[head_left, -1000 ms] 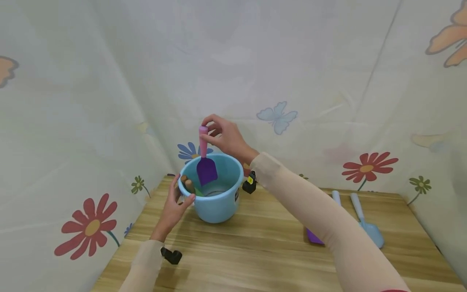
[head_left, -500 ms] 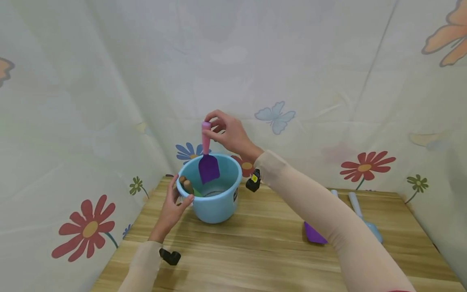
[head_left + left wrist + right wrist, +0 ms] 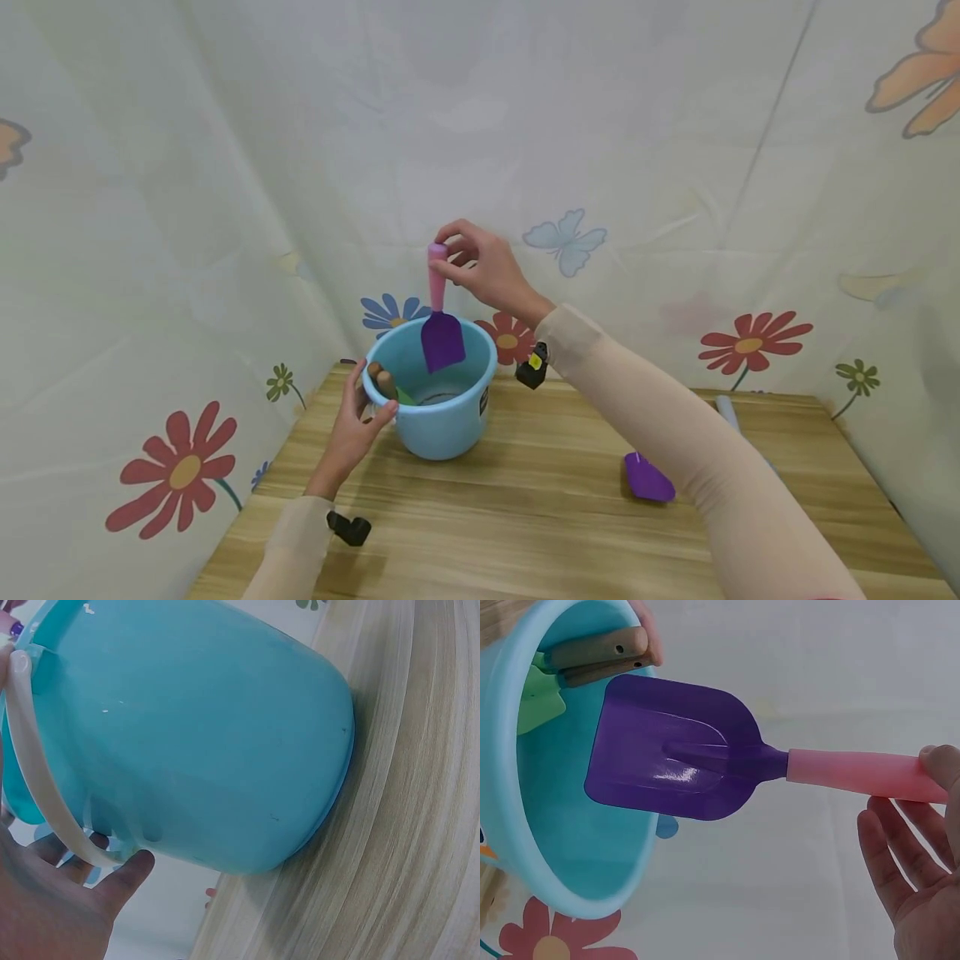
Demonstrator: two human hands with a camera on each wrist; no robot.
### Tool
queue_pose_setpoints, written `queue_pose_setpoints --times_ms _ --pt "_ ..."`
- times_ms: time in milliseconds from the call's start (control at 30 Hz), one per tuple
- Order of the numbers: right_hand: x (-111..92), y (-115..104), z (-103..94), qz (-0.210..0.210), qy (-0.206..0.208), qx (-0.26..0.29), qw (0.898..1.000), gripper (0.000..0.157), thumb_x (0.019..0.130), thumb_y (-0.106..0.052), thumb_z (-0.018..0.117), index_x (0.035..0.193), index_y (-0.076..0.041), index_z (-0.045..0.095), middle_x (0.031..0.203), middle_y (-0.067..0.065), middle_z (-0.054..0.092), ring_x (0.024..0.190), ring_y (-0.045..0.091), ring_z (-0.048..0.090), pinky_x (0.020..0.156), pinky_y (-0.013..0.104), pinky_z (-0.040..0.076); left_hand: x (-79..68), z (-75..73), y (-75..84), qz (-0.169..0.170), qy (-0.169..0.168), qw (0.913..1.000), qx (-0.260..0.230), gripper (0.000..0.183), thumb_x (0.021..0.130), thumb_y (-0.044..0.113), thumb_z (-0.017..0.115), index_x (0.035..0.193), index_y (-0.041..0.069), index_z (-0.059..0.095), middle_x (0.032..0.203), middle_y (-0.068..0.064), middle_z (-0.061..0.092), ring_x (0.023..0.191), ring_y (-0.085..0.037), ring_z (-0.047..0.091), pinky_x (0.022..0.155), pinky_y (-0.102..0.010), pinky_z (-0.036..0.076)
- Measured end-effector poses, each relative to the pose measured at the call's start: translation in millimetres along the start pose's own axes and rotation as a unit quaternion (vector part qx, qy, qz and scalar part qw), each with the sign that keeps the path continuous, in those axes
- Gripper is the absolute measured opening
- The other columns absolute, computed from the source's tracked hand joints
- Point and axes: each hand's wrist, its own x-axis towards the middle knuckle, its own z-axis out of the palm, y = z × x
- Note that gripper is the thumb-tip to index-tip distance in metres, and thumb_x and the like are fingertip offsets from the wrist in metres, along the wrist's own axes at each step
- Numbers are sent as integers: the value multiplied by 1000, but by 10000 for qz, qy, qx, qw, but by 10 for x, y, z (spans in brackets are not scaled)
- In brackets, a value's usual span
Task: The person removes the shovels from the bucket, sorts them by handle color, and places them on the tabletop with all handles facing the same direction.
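My right hand pinches the top of the pink handle of a small purple toy shovel. The shovel hangs upright, its blade overlapping the mouth of a light blue bucket in the head view. On the bucket's left side, my left hand grips the rim. Down the bucket's side hangs its white carrying handle, seen in the left wrist view. Inside, two tools with wooden handles lean against the rim near my left hand, and a green blade shows below them.
On the wooden table, a second purple shovel lies to the right, partly covered by my right sleeve. Beyond it a pale blue tool handle sticks out. A flower-printed sheet surrounds the table.
My right hand has moved up and to the right with the toy shovel. Its sleeve now covers more of the tools on the table. My left hand stays on the bucket.
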Motion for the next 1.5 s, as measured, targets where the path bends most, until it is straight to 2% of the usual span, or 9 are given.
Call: queue_pose_setpoints --times_ms 167,400,800,1133,1500 --pt "20 2 -72 -1 59 -59 10000 28 95 -21 76 119 -15 64 102 3 75 83 13 72 73 28 60 -10 5 6 -9 1 10000 9 89 99 33 68 164 39 7 168 -18 19 154 -39 21 109 -75 26" --pt "31 -20 -193 45 146 -198 9997 28 95 -24 76 119 -16 64 102 1 75 82 11 71 72 28 59 -10 14 25 -42 -23 10000 8 91 99 33 68 166 30 6 169 -18 19 154 -41 21 109 -76 25" --pt "22 -57 -451 8 240 -243 9994 27 96 -21 75 119 -15 64 98 1 73 81 13 70 69 31 60 -7 14 16 -23 -51 10000 2 92 99 32 69 166 29 6 169 -17 19 154 -40 21 109 -76 26" --pt "-90 -46 -704 38 235 -475 9986 26 95 -21 77 117 -13 65 95 2 74 82 14 71 69 32 59 9 35 45 -52 -87 9999 43 92 99 32 69 165 32 6 169 -17 18 154 -40 20 109 -76 26" --pt "-298 83 -951 265 253 -58 9993 27 93 -16 78 115 -8 65 96 10 74 83 24 75 74 37 61 11 27 1 -83 -108 9999 -17 91 99 33 68 165 31 6 169 -17 18 154 -41 20 109 -76 25"
